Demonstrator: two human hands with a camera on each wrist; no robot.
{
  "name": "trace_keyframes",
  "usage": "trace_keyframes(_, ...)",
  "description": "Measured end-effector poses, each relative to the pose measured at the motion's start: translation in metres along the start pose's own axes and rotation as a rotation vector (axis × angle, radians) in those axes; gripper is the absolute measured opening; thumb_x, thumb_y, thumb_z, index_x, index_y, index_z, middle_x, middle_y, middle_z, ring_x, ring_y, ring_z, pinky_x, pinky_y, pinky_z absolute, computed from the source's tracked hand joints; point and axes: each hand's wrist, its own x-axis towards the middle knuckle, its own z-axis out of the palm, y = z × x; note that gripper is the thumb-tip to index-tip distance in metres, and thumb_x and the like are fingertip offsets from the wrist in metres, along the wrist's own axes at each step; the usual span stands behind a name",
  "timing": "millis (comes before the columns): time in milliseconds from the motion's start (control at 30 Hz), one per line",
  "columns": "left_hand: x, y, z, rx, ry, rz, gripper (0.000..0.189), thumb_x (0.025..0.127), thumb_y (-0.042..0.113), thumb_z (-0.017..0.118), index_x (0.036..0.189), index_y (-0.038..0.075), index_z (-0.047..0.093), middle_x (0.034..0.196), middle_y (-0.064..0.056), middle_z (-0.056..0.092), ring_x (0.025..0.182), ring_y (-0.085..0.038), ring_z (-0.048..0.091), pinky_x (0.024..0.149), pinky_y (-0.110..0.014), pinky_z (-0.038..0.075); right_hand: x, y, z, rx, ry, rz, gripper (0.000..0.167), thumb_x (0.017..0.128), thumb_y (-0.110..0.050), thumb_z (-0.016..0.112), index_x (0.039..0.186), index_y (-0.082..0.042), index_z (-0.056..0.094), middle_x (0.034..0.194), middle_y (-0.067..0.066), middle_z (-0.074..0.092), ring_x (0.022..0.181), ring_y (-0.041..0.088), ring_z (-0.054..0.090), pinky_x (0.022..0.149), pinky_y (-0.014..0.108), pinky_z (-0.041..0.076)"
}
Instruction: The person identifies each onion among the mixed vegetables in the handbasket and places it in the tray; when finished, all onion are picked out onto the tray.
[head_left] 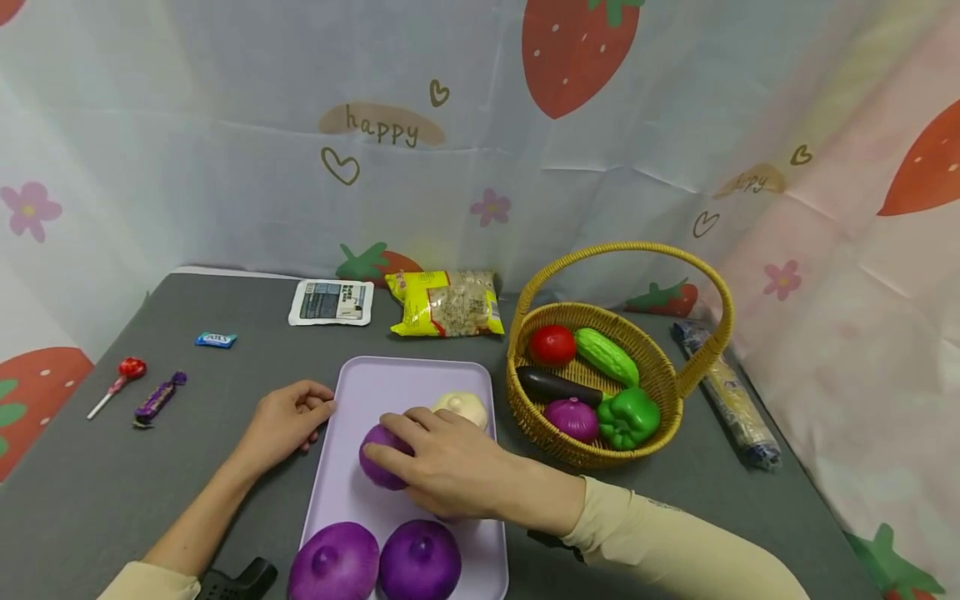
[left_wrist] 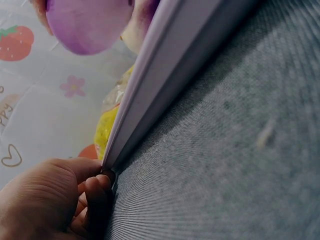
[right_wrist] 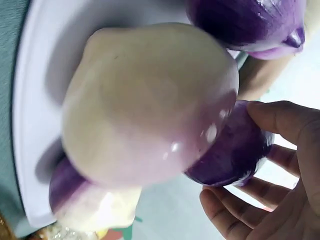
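Observation:
My right hand [head_left: 453, 462] grips a purple onion [head_left: 378, 457] over the lilac tray [head_left: 405, 375], thumb on one side and fingers on the other in the right wrist view. My left hand [head_left: 288, 425] pinches the tray's left rim between thumb and curled fingers. Two large purple onions [head_left: 333, 560] lie side by side at the tray's front end. A pale onion [head_left: 463, 407] sits near the right rim, just beyond the right hand. Another onion, whitish with a purple blush [right_wrist: 150, 105], is mostly hidden under the right hand in the head view.
Right of the tray stands a wicker basket [head_left: 517, 400] of vegetables, its tall handle arching up. Behind the tray lie a yellow bag [head_left: 446, 304] and a white packet [head_left: 332, 302]. A lollipop [head_left: 120, 383] and wrapped sweets [head_left: 159, 400] are at left, a long package [head_left: 731, 400] far right.

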Motion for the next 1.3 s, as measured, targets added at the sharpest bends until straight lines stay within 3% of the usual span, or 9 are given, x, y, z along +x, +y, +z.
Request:
trace_keyframes(333, -0.0018, 0.0047, 0.0002, -0.014, -0.003, -0.003, 0.022, 0.095, 0.02, 0.062, 0.108, 0.002, 0.065, 0.075, -0.006, 0.065, 0.05, -0.009, 0.056, 0.048, -0.027, 0.051, 0.0033, -0.0095, 0.0053, 0.023, -0.176, -0.053, 0.048, 0.089, -0.038, 0.064, 0.136, -0.03, 0.053, 0.137, 0.004, 0.055, 0.112, 0.016, 0.062, 0.086, 0.027, 0.055)
trace_keyframes(1300, -0.001, 0.0021, -0.0015, -0.015, 0.011, 0.002, 0.022, 0.094, 0.019, 0.063, 0.107, 0.002, 0.065, 0.078, -0.007, 0.067, 0.051, -0.008, 0.055, 0.047, -0.027, 0.051, 0.0061, -0.0107, -0.0009, 0.041, -0.166, -0.058, 0.048, 0.09, -0.041, 0.064, 0.136, -0.03, 0.052, 0.137, 0.002, 0.056, 0.116, 0.016, 0.061, 0.087, 0.029, 0.055)
